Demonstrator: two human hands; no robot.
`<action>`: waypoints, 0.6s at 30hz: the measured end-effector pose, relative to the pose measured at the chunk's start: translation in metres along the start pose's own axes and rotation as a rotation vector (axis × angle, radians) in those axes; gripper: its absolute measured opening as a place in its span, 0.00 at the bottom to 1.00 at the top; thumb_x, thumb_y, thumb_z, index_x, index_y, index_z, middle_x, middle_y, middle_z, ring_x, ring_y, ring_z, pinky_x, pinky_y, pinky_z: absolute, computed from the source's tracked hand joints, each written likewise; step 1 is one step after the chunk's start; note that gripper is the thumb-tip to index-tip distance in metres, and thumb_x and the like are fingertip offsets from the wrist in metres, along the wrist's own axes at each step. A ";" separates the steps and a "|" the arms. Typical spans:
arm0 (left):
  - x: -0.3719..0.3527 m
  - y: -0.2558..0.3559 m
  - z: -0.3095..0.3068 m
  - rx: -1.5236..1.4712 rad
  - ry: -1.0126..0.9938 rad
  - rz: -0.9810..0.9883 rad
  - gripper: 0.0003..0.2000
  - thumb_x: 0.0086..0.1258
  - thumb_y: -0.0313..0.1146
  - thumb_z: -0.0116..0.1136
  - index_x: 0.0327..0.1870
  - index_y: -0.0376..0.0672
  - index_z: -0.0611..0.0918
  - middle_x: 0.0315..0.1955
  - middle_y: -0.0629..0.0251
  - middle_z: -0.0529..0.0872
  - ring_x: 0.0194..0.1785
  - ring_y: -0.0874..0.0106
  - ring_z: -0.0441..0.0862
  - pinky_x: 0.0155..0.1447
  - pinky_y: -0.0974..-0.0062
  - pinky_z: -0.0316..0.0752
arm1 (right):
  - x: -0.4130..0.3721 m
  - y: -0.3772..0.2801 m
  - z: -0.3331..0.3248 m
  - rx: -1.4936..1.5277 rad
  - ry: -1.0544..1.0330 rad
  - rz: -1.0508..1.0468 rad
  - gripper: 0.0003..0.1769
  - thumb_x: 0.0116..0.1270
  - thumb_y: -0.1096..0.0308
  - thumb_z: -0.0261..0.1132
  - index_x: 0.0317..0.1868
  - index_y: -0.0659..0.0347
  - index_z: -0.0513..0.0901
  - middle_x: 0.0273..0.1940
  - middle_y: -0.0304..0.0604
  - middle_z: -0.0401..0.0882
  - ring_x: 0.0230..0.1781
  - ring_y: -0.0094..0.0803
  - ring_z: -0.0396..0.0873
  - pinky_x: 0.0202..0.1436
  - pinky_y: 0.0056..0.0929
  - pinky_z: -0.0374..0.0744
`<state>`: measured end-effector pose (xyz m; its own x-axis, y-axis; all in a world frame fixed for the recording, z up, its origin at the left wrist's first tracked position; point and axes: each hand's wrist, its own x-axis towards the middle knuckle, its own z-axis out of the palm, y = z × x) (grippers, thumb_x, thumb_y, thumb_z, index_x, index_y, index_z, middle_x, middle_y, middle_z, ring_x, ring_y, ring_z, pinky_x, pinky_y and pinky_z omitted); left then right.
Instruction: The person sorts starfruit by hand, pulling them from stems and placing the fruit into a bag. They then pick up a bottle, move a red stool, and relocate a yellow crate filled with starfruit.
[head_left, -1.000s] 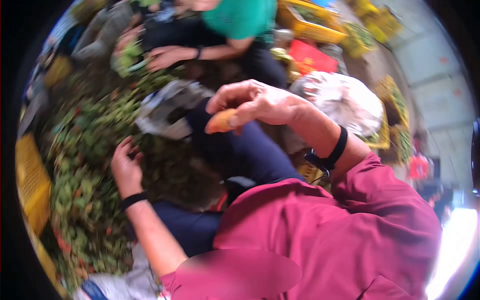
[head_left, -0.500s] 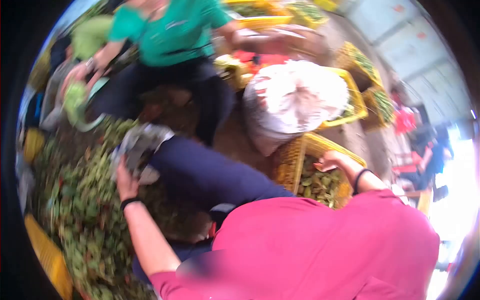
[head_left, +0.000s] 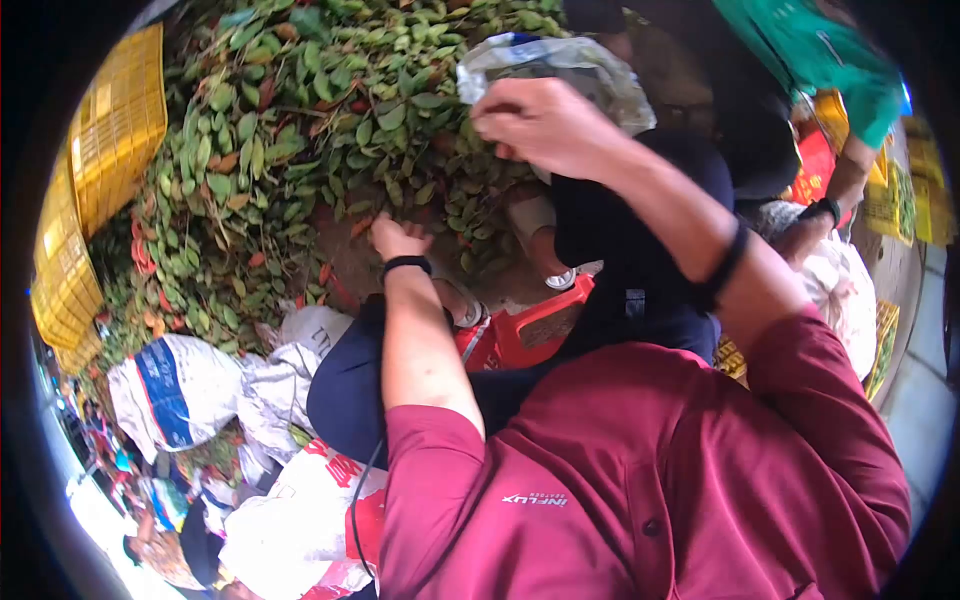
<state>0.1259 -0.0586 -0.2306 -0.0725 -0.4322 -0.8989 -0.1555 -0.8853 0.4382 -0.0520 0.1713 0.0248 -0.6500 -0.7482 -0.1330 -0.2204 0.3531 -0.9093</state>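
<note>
The pod pile (head_left: pixel 300 130) covers the floor ahead, far too many pods to count. Each looks light, firm and smooth-skinned. Loose as they lie, they would likely slide, so scooping a handful from the pile's edge seems surest. Two yellow crates (head_left: pixel 110 120) stand at its left edge. Three white sacks (head_left: pixel 180 385) slump nearer the person. One clear bag (head_left: pixel 555 65) sits on the pile. The right hand (head_left: pixel 540 125) is curled at the bag's lip and the left hand (head_left: pixel 400 238) is knuckles-up among edge pods. I cannot tell whether either grips anything.
</note>
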 end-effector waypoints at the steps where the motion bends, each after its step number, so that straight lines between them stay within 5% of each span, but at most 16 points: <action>1: 0.013 -0.020 -0.016 -0.025 -0.002 -0.126 0.27 0.73 0.54 0.47 0.68 0.51 0.71 0.58 0.54 0.77 0.60 0.53 0.74 0.68 0.41 0.62 | 0.031 0.026 0.031 -0.043 -0.035 -0.022 0.13 0.70 0.64 0.63 0.44 0.65 0.86 0.27 0.41 0.83 0.29 0.24 0.81 0.34 0.28 0.78; 3: -0.016 -0.061 -0.026 -0.154 -0.073 -0.110 0.29 0.71 0.57 0.47 0.68 0.49 0.71 0.61 0.55 0.76 0.64 0.53 0.72 0.68 0.42 0.64 | 0.071 0.094 0.094 -0.222 -0.051 0.112 0.14 0.66 0.61 0.63 0.38 0.66 0.86 0.24 0.43 0.83 0.26 0.29 0.82 0.30 0.32 0.78; 5: -0.027 -0.091 -0.037 -0.216 0.012 -0.271 0.30 0.71 0.57 0.47 0.68 0.48 0.72 0.64 0.57 0.75 0.67 0.53 0.71 0.69 0.42 0.62 | 0.069 0.153 0.143 0.217 -0.138 0.627 0.11 0.65 0.63 0.65 0.30 0.63 0.83 0.24 0.43 0.79 0.22 0.33 0.78 0.26 0.36 0.77; 7: -0.017 -0.111 -0.038 -0.235 0.148 -0.528 0.30 0.72 0.56 0.45 0.68 0.47 0.73 0.67 0.60 0.74 0.70 0.55 0.70 0.72 0.41 0.60 | 0.053 0.187 0.178 0.396 -0.090 1.028 0.13 0.65 0.62 0.72 0.39 0.63 0.81 0.31 0.43 0.77 0.25 0.36 0.77 0.28 0.40 0.79; 8: -0.012 -0.120 -0.037 -0.231 0.209 -0.662 0.29 0.72 0.55 0.44 0.68 0.47 0.74 0.69 0.61 0.74 0.71 0.55 0.69 0.73 0.41 0.59 | 0.042 0.211 0.191 0.476 -0.130 1.107 0.22 0.65 0.54 0.73 0.48 0.63 0.79 0.39 0.47 0.77 0.31 0.40 0.78 0.36 0.46 0.82; 10: 0.006 -0.134 -0.036 -0.280 0.207 -0.761 0.30 0.72 0.57 0.43 0.68 0.47 0.74 0.71 0.60 0.72 0.74 0.55 0.67 0.74 0.36 0.53 | 0.030 0.250 0.221 0.495 -0.098 1.350 0.35 0.65 0.51 0.70 0.68 0.57 0.73 0.69 0.51 0.71 0.64 0.49 0.72 0.60 0.60 0.74; 12: 0.032 -0.151 -0.036 -0.391 0.090 -0.697 0.32 0.72 0.61 0.42 0.69 0.49 0.74 0.71 0.56 0.71 0.76 0.53 0.63 0.72 0.26 0.45 | 0.030 0.242 0.223 0.425 -0.138 1.283 0.40 0.64 0.46 0.70 0.69 0.59 0.67 0.66 0.50 0.71 0.65 0.49 0.70 0.60 0.59 0.75; 14: 0.096 -0.187 -0.045 -0.494 -0.129 -0.684 0.31 0.73 0.59 0.41 0.68 0.49 0.75 0.70 0.57 0.72 0.74 0.53 0.66 0.73 0.29 0.50 | 0.030 0.263 0.239 0.338 -0.116 1.291 0.44 0.65 0.46 0.69 0.73 0.55 0.61 0.71 0.45 0.66 0.72 0.45 0.63 0.63 0.59 0.72; 18: 0.090 -0.107 0.004 -0.536 -0.335 -0.629 0.26 0.77 0.54 0.41 0.67 0.49 0.76 0.67 0.59 0.77 0.70 0.53 0.71 0.72 0.37 0.59 | 0.047 0.264 0.243 0.527 -0.055 1.219 0.42 0.65 0.49 0.69 0.74 0.51 0.62 0.70 0.44 0.69 0.71 0.43 0.65 0.64 0.59 0.70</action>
<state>0.1317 -0.0018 -0.3588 -0.4259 0.1594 -0.8906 0.2121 -0.9394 -0.2695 0.0356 0.0928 -0.3174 -0.1960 -0.1369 -0.9710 0.7929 0.5605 -0.2391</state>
